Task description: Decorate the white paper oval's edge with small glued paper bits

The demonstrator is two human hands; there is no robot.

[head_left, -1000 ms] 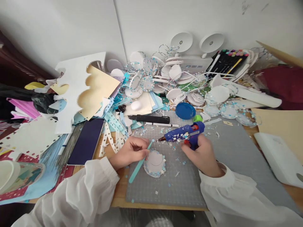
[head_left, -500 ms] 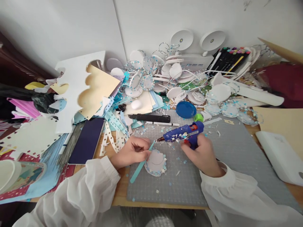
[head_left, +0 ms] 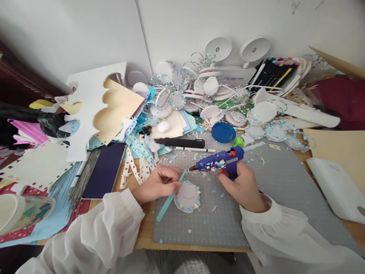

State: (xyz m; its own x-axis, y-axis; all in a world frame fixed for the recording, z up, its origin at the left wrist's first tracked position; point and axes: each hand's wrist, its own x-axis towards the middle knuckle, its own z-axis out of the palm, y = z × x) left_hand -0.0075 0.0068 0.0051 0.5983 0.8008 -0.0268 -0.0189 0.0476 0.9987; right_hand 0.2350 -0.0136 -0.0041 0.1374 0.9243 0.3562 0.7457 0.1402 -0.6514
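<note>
1. From my remote seat I'm seeing the left hand (head_left: 156, 184) closing its fingers around a teal stick (head_left: 169, 198), with the tip angling up over the edge of a small white paper disc (head_left: 187, 195). It's probably pinning the rim down so the disc doesn't slide.
2. The right hand (head_left: 242, 185) is wrapping fully around the handle of a blue glue gun (head_left: 219, 163), with the nozzle pointing left toward the stick's tip, just above the disc. That keeps the hot end clear of the fingers.
3. The disc is lying flat on the grey cutting mat (head_left: 273, 182), between the two hands, with blue and white confetti bits stuck round its edge.
4. I can't really tell if glue is coming out; the nozzle's too small in this view.
5. Behind the mat, a black knife (head_left: 182, 143), a blue lid (head_left: 223, 132) and a heap of finished discs are sitting well apart from the hands.
</note>
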